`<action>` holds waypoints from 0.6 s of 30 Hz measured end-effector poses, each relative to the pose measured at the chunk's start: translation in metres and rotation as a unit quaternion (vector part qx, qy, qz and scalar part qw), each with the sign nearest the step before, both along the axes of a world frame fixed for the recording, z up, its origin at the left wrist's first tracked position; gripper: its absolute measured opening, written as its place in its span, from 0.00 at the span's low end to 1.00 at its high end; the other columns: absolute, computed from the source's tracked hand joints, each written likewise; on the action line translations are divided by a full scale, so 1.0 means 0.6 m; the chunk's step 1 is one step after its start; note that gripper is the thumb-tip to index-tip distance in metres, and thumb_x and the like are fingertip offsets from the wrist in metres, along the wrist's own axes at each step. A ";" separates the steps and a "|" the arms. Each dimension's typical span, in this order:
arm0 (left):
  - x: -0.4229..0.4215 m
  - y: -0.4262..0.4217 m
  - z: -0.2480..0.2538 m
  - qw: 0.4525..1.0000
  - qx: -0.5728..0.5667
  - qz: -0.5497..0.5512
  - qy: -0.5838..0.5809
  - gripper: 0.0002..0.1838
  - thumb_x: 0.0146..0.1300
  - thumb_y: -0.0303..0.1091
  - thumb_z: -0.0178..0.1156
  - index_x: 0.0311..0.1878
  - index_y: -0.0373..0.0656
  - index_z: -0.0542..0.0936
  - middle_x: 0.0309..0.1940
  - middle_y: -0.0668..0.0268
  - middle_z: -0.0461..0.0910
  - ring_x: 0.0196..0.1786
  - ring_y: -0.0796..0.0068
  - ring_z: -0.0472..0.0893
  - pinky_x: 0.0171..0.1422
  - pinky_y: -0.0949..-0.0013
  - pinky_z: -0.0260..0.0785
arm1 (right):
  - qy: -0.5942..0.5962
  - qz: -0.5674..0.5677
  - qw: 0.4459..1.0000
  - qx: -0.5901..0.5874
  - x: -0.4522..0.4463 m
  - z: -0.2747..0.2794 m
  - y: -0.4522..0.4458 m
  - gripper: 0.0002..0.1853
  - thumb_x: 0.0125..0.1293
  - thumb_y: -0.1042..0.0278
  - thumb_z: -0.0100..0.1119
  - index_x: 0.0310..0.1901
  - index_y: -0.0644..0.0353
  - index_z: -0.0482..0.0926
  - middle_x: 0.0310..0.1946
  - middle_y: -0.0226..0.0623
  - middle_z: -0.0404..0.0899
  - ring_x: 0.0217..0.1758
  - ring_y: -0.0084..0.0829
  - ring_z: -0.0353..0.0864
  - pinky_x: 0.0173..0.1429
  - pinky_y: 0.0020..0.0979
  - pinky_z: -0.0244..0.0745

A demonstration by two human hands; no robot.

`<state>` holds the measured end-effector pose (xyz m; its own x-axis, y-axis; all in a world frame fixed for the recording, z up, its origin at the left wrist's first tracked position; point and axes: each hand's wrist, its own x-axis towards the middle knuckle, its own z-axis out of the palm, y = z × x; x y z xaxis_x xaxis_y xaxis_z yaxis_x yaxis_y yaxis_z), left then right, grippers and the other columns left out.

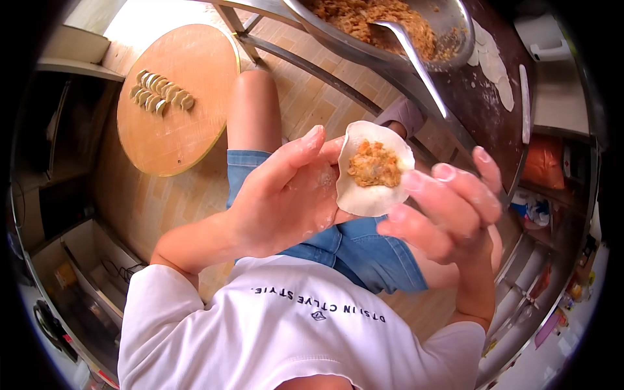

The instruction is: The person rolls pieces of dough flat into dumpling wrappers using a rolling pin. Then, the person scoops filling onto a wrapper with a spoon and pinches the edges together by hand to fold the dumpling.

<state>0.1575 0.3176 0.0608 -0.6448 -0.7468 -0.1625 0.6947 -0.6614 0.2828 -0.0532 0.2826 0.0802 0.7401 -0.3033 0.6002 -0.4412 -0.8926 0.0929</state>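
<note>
A round dumpling wrapper (354, 196) with a mound of orange-brown filling (375, 164) at its centre lies across the fingers of my left hand (286, 195). That hand is palm up with its thumb raised, and flour dusts its skin. My right hand (448, 208) is at the wrapper's right edge, its fingers curved and spread apart, the nearest fingertips at or touching the rim. Nothing shows between the right fingers. Above them, a metal bowl (465, 40) holds more filling, with a metal spoon (416, 62) resting in it, its handle over the rim.
Several shaped dumplings (159, 92) sit in rows on a round wooden board (175, 140) at the upper left. Flat wrappers (494, 68) and a rolling pin (525, 104) lie on the floured dark table (471, 97) at the right. Shelves (552, 195) line the right side.
</note>
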 end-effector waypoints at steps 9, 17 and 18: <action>-0.031 0.005 -0.005 0.993 -0.096 -0.040 -0.055 0.37 0.60 0.50 0.49 0.67 0.39 0.53 0.62 0.62 0.63 0.63 0.71 0.65 0.66 0.65 0.55 | -0.017 -0.067 0.993 0.095 -0.010 0.000 0.033 0.09 0.57 0.50 0.60 0.37 0.37 0.72 0.43 0.20 0.70 0.49 0.26 0.63 0.61 0.45 0.63; -0.016 -0.007 -0.005 0.996 -0.080 -0.023 -0.034 0.36 0.60 0.48 0.48 0.66 0.35 0.54 0.62 0.60 0.63 0.64 0.68 0.64 0.68 0.65 0.50 | 0.004 -0.027 1.000 -0.005 -0.006 -0.018 0.023 0.10 0.53 0.62 0.63 0.36 0.38 0.72 0.42 0.17 0.70 0.47 0.23 0.64 0.64 0.49 0.61; -0.015 -0.006 -0.005 0.996 -0.072 -0.032 -0.048 0.38 0.58 0.50 0.49 0.66 0.34 0.55 0.63 0.58 0.62 0.65 0.67 0.62 0.70 0.63 0.49 | -0.010 -0.025 0.999 -0.017 -0.002 -0.023 0.020 0.11 0.52 0.64 0.64 0.35 0.39 0.72 0.42 0.16 0.70 0.47 0.23 0.65 0.64 0.49 0.61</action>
<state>0.1485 0.3138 0.0580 -0.6779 -0.7254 -0.1197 0.6183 -0.6506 0.4409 -0.0547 0.2948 0.0666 0.7125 -0.3190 0.6249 -0.4880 -0.8653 0.1147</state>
